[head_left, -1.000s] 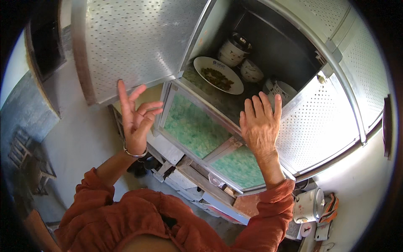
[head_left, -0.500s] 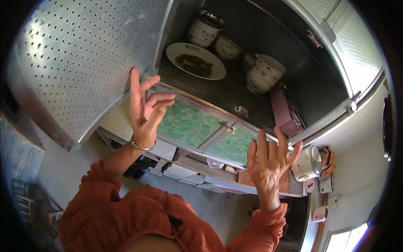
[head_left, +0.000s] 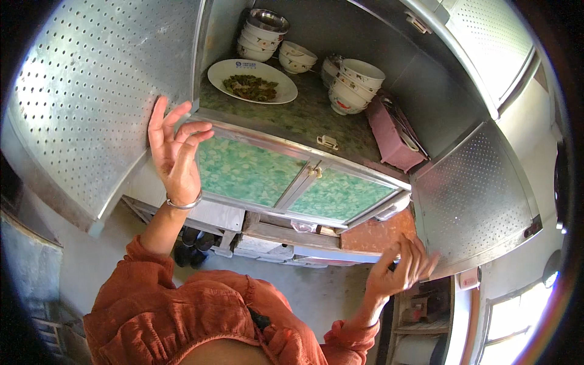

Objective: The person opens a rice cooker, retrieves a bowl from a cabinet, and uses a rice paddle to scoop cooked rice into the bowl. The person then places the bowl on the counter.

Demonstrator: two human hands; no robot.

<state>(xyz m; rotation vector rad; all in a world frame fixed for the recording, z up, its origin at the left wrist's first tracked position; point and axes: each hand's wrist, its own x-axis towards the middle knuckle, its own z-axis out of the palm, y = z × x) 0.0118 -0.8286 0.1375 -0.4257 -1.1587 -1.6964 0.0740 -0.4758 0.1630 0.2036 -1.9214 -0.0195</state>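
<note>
An open metal cupboard stands in front of me. My left hand (head_left: 176, 158) is raised with fingers apart beside the perforated left door (head_left: 115, 91); its fingertips overlap the door's edge, and I cannot tell whether they touch. My right hand (head_left: 398, 271) is low, near the bottom edge of the perforated right door (head_left: 477, 194), its fingers stretched out and slightly blurred. Inside, a white oval plate (head_left: 283, 91) holds dark green food. Behind it are stacked bowls (head_left: 257, 45) topped by a metal one, and a smaller pair (head_left: 298, 58). More patterned bowls (head_left: 353, 88) stand to the right.
A pink basket (head_left: 389, 137) with utensils sits at the shelf's right end. Below are green-patterned lower doors (head_left: 249, 170) with small knobs. An orange-brown surface (head_left: 380, 231) lies lower right, dark shoes (head_left: 194, 240) beneath on the left. A wooden shelf (head_left: 423, 328) stands at right.
The right door has swung outward, its perforated face now showing. My right hand has dropped towards me. My left hand stays raised by the left door, and the view has shifted.
</note>
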